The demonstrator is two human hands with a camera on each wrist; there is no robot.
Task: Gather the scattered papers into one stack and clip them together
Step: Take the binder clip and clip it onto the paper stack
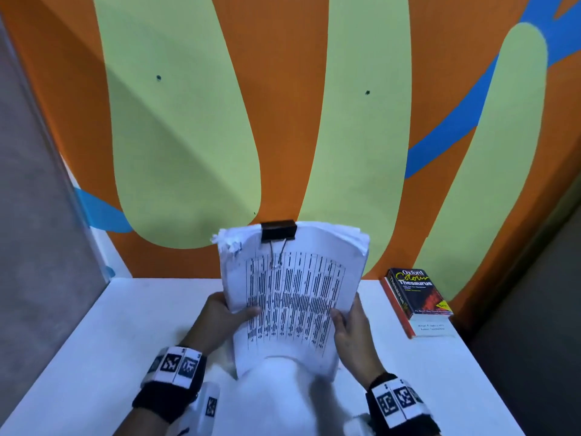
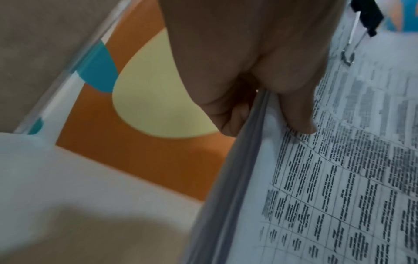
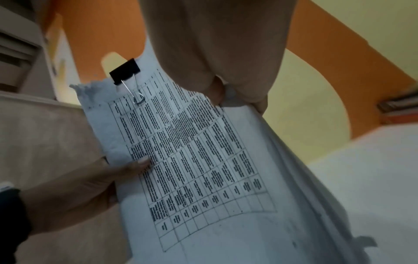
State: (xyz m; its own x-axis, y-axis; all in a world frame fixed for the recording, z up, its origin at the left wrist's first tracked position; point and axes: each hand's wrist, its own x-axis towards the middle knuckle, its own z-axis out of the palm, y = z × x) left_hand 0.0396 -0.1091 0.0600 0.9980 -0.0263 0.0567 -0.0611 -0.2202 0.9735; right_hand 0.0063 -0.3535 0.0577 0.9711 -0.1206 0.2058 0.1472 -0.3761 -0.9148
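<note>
A thick stack of printed papers is held upright and tilted above the white table, its top sheet a table of text. A black binder clip grips the stack's top edge, wire handles folded down onto the page. My left hand grips the stack's left edge, thumb across the front, fingers behind. My right hand grips the right edge the same way. In the left wrist view the left hand holds the paper edge. The right wrist view shows the clip, the stack and the right hand.
A black Oxford thesaurus lies on another book at the table's back right. An orange, green and blue painted wall stands right behind the table. A grey panel borders the left side.
</note>
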